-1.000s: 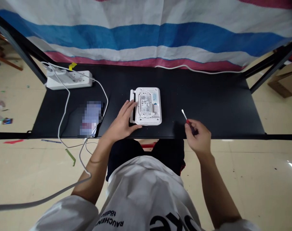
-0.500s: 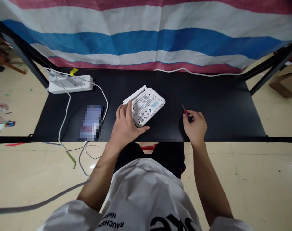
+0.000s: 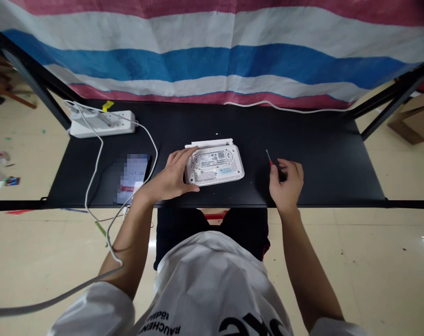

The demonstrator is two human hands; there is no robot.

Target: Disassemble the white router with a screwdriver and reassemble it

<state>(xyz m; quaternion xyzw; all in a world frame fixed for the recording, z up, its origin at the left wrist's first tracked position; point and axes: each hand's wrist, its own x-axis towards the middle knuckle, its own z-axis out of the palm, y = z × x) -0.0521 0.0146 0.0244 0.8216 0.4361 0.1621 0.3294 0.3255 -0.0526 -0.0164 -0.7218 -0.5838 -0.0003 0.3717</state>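
A white router [image 3: 217, 165] lies underside up on the black tabletop, its label and vent holes showing and its antenna [image 3: 212, 143] folded along the far edge. My left hand [image 3: 173, 176] grips the router's left end, thumb at the near corner and fingers at the far corner. To the right of the router, my right hand [image 3: 288, 183] holds a small screwdriver [image 3: 271, 161] with a red and dark handle. The screwdriver's thin shaft points away and slightly left, apart from the router. Part of the handle is hidden in my fingers.
A white power strip [image 3: 103, 125] with plugs and cables stands at the back left. A phone [image 3: 133, 177], blurred out, lies left of my left hand with a white cable [image 3: 152, 140] beside it. Striped cloth [image 3: 212, 60] hangs behind the black table [image 3: 323, 154].
My left hand has turned the router clockwise, so its long side now runs nearly parallel to the table edge. The left hand moved slightly left; the right hand shifted a little, keeping the screwdriver.
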